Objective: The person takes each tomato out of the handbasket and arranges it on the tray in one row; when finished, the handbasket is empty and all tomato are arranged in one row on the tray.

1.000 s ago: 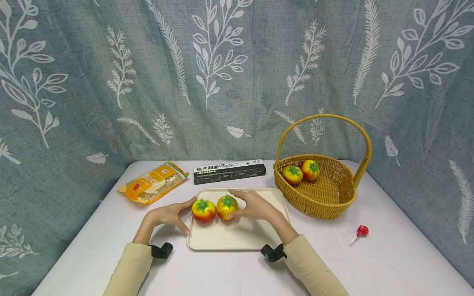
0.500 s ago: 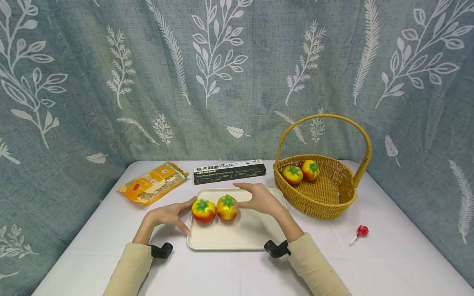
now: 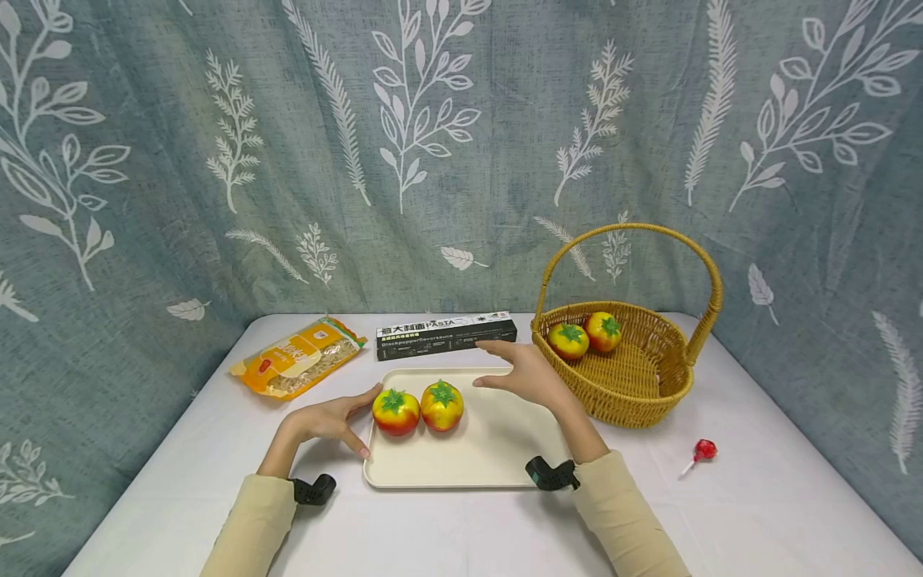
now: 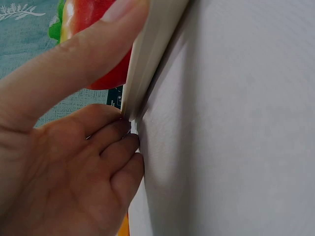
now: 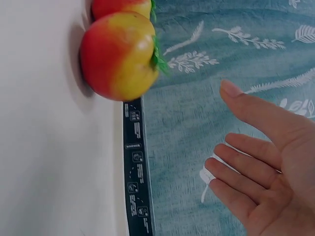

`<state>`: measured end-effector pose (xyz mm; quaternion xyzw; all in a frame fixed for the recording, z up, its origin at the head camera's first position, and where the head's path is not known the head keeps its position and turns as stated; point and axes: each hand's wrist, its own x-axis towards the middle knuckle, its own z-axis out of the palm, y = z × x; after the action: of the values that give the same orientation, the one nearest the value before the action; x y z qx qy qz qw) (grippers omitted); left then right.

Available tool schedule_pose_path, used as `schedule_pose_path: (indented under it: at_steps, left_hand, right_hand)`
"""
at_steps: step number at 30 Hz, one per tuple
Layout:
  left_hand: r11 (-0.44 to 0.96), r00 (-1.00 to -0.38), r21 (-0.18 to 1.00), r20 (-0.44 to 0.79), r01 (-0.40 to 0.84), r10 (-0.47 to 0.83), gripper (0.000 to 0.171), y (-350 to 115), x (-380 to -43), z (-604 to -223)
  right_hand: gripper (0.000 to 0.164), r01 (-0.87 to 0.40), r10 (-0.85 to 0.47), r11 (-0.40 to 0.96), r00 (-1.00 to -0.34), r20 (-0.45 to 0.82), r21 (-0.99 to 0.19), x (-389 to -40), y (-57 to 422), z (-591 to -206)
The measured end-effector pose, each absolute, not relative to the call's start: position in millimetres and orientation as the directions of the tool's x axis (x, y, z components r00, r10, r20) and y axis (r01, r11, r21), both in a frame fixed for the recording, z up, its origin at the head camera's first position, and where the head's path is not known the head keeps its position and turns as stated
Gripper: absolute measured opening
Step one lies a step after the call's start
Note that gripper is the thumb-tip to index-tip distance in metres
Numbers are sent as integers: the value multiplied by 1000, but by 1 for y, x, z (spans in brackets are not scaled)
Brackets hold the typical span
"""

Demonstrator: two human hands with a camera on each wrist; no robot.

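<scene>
On the beige tray (image 3: pixel 476 473), two red-and-yellow tomatoes with green leafy tops stand side by side: a left tomato (image 3: pixel 396 412) and a right tomato (image 3: pixel 442 405). My left hand (image 3: pixel 328 420) holds the tray by its left edge, thumb on the rim and fingers against it further back, as the left wrist view shows. Over the tray's back right part hovers my right hand (image 3: pixel 530 374), fingers apart and nothing in them. In the right wrist view its thumb and fingers (image 5: pixel 241 182) spread away from the right tomato (image 5: pixel 118 56).
A wicker basket (image 3: pixel 627 409) with a tall handle stands at the back right, two more tomatoes (image 3: pixel 586 336) inside. Behind the tray lies a black pasta box (image 3: pixel 447 336); an orange food bag (image 3: pixel 299 357) is left of it. A red lollipop (image 3: pixel 704 450) lies at the right.
My right hand has let go of the right tomato and moved up and to the right, away from it. The left hand and both tomatoes stay in place.
</scene>
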<state>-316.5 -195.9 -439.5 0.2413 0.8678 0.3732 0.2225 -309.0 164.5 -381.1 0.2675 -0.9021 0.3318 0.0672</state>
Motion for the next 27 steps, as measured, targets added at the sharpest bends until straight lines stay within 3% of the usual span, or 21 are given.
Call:
schedule_pose_path:
  at_steps: [13,27]
  left_hand:
    - [611,-785,750,-208,255,583,116,-196,-317,-440]
    - [612,-788,750,-209,251,579,116,-196,-317,-441]
  right_hand:
    - [65,-412,-306,571,-909,282,-710,-311,197,-370]
    - [68,-326,-178,580,-945,275,-746,-310,237,-361]
